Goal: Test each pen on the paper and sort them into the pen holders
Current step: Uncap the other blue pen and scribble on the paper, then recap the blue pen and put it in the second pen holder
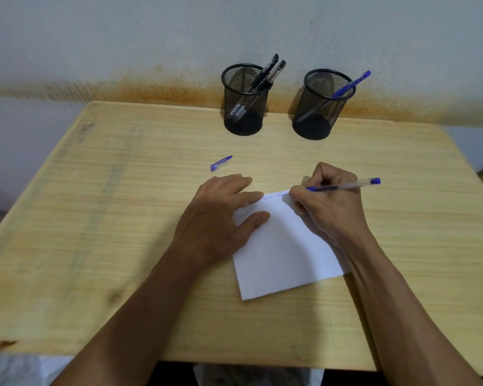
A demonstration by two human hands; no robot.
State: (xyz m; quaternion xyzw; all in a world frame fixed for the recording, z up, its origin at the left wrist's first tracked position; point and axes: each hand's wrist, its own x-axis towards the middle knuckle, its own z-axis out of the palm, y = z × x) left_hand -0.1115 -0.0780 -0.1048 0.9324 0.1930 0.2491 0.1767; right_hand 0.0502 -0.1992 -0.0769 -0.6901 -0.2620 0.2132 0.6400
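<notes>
My right hand (328,201) grips a blue pen (346,186), uncapped, its tip down on the top edge of the white paper (285,252), where blue writing shows. My left hand (218,218) lies flat with fingers spread, pressing the paper's left edge to the table. The pen's blue cap (221,163) lies on the table beyond my left hand. Two black mesh pen holders stand at the back: the left holder (244,100) has black pens (268,72) in it, the right holder (322,104) has one blue pen (352,83).
The wooden table (109,218) stands against a stained wall. Its front edge is close to my body and its right edge runs near my right forearm.
</notes>
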